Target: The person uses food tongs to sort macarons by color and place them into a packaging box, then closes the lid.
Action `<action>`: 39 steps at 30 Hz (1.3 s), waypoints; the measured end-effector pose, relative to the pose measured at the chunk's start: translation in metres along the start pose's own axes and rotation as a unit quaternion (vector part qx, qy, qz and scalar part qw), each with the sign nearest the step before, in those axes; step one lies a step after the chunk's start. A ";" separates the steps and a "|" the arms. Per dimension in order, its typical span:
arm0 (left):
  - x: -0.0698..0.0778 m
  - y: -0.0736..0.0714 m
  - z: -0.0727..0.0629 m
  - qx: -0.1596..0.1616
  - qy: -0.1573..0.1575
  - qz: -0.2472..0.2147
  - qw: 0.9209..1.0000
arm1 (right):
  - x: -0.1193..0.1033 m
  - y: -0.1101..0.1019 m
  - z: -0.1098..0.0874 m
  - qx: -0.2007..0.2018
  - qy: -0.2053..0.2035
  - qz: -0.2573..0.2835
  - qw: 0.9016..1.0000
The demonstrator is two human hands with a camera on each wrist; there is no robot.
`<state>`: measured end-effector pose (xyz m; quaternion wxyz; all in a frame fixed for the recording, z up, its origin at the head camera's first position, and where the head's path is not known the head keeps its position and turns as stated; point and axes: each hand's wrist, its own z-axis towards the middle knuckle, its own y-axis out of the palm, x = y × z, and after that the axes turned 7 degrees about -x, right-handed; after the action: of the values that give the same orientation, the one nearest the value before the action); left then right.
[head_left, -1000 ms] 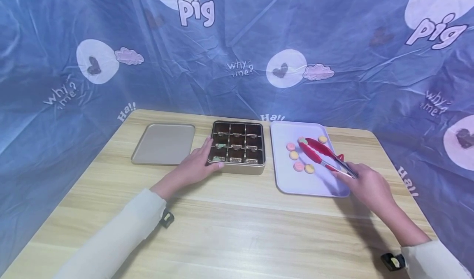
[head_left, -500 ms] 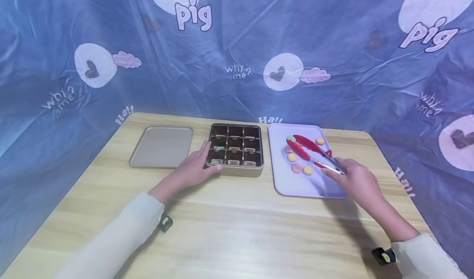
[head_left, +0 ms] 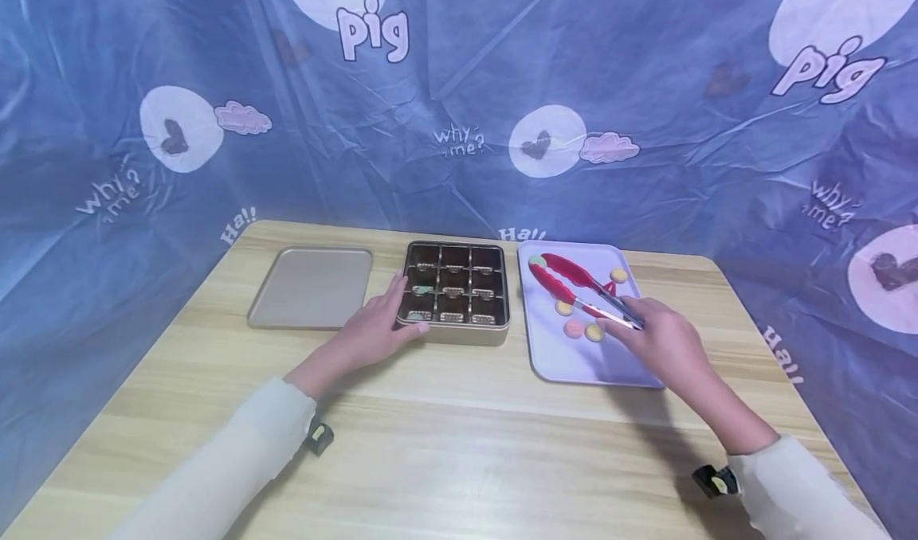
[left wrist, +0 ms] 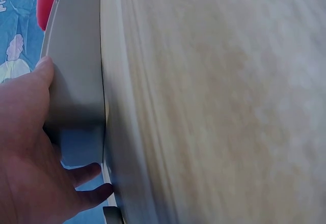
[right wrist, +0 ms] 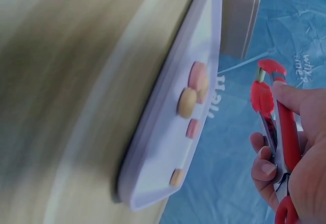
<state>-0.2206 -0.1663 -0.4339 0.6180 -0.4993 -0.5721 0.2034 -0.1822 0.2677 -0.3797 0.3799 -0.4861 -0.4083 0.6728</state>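
My right hand (head_left: 667, 341) grips red-tipped metal tongs (head_left: 554, 285), which pinch a green macaron (head_left: 538, 261) raised over the back left of the lilac tray (head_left: 552, 361). Pink and yellow macarons (head_left: 574, 329) lie on that tray, some partly hidden by the tongs. My left hand (head_left: 369, 333) rests at the left front corner of a square metal tin (head_left: 459, 335), thumb at its front rim and fingers along the left side. The tin has a dark divided insert (head_left: 453, 279); green shows in two compartments of its left column.
A flat metal lid (head_left: 311, 289) lies left of the tin. The tray stands right of the tin with a narrow gap between. Behind the wooden table (head_left: 445, 444) hangs a blue printed cloth (head_left: 430, 174).
My right hand has carried the tongs and green macaron leftward, from among the other macarons to near the tray's left edge. The left hand stays at the tin; the camera view has shifted slightly.
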 end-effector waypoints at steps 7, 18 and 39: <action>-0.001 0.001 0.001 0.001 0.002 -0.004 1.000 | -0.015 0.002 0.014 -0.004 -0.012 0.004 1.000; -0.001 0.003 0.001 0.006 0.001 -0.006 1.000 | -0.045 0.012 0.038 -0.045 -0.014 0.029 0.998; -0.005 0.004 0.002 0.006 -0.002 -0.012 1.000 | -0.102 0.052 0.092 -0.056 -0.080 -0.005 0.995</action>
<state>-0.2220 -0.1682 -0.4404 0.6226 -0.4879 -0.5782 0.2002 -0.2522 0.1393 -0.3749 0.3213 -0.4493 -0.4769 0.6837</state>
